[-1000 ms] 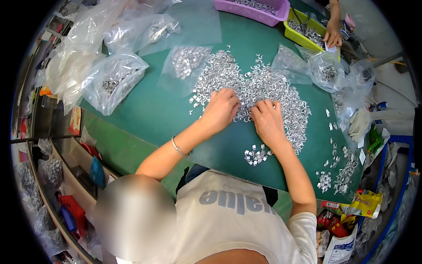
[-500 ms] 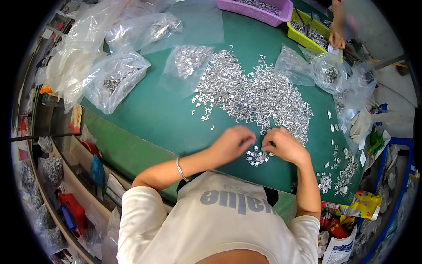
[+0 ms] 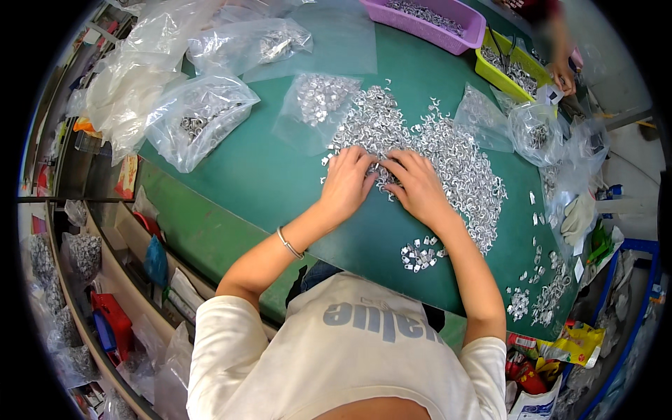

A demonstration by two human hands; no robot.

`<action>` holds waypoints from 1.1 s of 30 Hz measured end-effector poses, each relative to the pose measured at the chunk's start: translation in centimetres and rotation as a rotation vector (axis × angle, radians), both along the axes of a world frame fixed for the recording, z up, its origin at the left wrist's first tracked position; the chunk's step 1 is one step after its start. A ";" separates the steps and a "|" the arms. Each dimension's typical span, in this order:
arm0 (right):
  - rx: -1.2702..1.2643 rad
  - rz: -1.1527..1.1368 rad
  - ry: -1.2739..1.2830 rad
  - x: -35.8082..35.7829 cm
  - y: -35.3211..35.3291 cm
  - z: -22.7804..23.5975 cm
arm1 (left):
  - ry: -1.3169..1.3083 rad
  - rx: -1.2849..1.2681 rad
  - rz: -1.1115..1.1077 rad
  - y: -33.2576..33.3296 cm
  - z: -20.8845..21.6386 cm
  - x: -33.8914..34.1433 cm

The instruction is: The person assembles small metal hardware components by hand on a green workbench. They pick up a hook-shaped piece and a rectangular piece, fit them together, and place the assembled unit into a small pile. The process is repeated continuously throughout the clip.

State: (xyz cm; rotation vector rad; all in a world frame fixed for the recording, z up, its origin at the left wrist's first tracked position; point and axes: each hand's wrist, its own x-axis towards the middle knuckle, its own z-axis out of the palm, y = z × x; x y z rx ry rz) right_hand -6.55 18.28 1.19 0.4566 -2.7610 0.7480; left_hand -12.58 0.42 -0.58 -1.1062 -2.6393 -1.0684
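Observation:
A wide heap of small silvery curved metal pieces [image 3: 465, 178] lies spread on the green tabletop [image 3: 280, 189]. At its near left edge, my left hand [image 3: 346, 183] rests with bent fingers pointing right, the thumb apart from them. Facing it, my right hand [image 3: 420, 187] has its fingertips among the pieces, thumb also apart. The two sets of fingertips almost meet over a few pieces, partly hidden by the fingers. Nearer to me, under my right forearm, sits a small cluster of silvery pieces [image 3: 420, 255].
Clear bags of metal parts [image 3: 199, 119] lie at the left and beyond the heap [image 3: 322, 101]. A purple basket [image 3: 427, 26] and a yellow-green basket [image 3: 514, 70] stand at the back. Another person's hand [image 3: 562, 78] is at the far right. Smaller piles [image 3: 551, 294] sit near right.
Both hands have moved forward from above the small cluster to the edge of the heap. Their fingers have spread from a pinched pose. The whole view has shifted slightly.

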 end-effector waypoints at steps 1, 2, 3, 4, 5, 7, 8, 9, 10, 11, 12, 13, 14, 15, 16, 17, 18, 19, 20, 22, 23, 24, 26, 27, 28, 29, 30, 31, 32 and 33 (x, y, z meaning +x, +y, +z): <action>0.048 -0.034 0.019 0.5 0.2 -0.1 | -0.006 -0.002 -0.016 -0.1 -0.3 -0.2; 0.067 -0.050 0.037 1.0 0.7 -0.1 | -0.008 -0.003 -0.035 -0.1 -0.5 -0.3; 0.085 -0.067 0.055 1.4 1.4 -0.1 | -0.011 -0.003 -0.054 -0.3 -0.7 -0.4; 0.104 -0.084 0.073 1.9 1.9 -0.1 | -0.013 -0.004 -0.074 -0.3 -0.8 -0.4; 0.126 -0.121 0.054 2.4 2.3 0.5 | -0.003 -0.010 -0.057 -0.4 -0.9 -0.3; 0.036 -0.148 0.038 3.0 3.6 0.3 | 0.018 -0.023 -0.020 -0.5 -0.9 -0.1; -0.008 -0.165 0.031 3.1 3.9 0.4 | 0.033 -0.043 -0.020 -0.5 -0.7 -0.1; -0.007 -0.228 0.028 3.1 3.9 0.6 | 0.048 -0.062 -0.019 -0.4 -0.4 0.0; -0.040 -0.232 0.054 2.8 3.7 0.6 | 0.062 -0.081 -0.018 -0.4 -0.3 0.0; -0.075 -0.238 0.083 2.3 3.1 0.6 | 0.060 -0.076 -0.033 -0.4 -0.3 -0.1; -0.110 -0.243 0.112 1.7 2.6 0.7 | 0.057 -0.071 -0.048 -0.4 -0.2 -0.3; -0.056 -0.252 0.094 1.4 1.9 0.7 | 0.054 -0.067 -0.063 -0.3 -0.2 -0.4; -0.005 -0.258 0.076 0.9 1.0 0.5 | 0.061 -0.054 -0.059 -0.4 -0.2 -0.6; 0.046 -0.264 0.058 0.5 0.2 0.4 | 0.069 -0.042 -0.054 -0.4 -0.3 -0.7; 0.097 -0.271 0.040 0.2 -0.3 0.2 | 0.077 -0.030 -0.050 -0.4 -0.3 -0.8; 0.132 -0.285 0.056 0.0 -0.4 -0.2 | 0.080 0.006 -0.037 -0.4 -0.2 -0.8; 0.138 -0.281 0.063 0.0 -0.4 -0.2 | 0.084 0.041 -0.023 -0.3 0.0 -0.8; 0.145 -0.278 0.070 0.1 -0.2 -0.2 | 0.088 0.077 -0.010 -0.2 0.3 -0.9; 0.153 -0.273 0.075 0.3 0.0 -0.2 | -0.020 0.136 -0.011 -0.2 0.4 -0.7; 0.055 -0.306 0.094 0.8 0.5 -0.3 | -0.234 0.254 -0.015 -0.1 0.9 -0.3; 0.007 -0.321 0.101 1.2 0.8 -0.4 | -0.282 0.270 -0.034 -0.1 1.1 0.2; -0.017 -0.334 0.107 1.5 1.2 -0.3 | -0.329 0.287 -0.055 0.0 1.3 0.9; -0.066 -0.362 0.118 2.3 1.9 0.4 | -0.427 0.308 -0.107 0.1 1.5 2.3; -0.133 -0.345 0.090 2.7 2.2 0.9 | -0.477 0.314 -0.138 0.1 1.6 3.0; -0.203 -0.327 -0.033 3.4 2.4 1.7 | -0.528 0.318 -0.170 0.2 1.7 3.8; -0.273 -0.305 -0.156 4.1 2.5 3.0 | -0.599 0.302 -0.223 0.2 2.1 4.7; -0.342 -0.281 -0.280 4.8 2.6 3.8 | -0.628 0.281 -0.263 0.2 2.0 5.4; -0.368 -0.191 -0.385 5.5 2.9 4.2 | -0.657 0.260 -0.303 0.1 1.9 6.2; -0.314 -0.099 -0.438 6.0 2.9 4.2 | -0.684 0.236 -0.350 0.2 1.8 7.1; -0.259 -0.006 -0.491 6.5 2.9 4.2 | -0.684 0.267 -0.386 0.4 1.5 7.9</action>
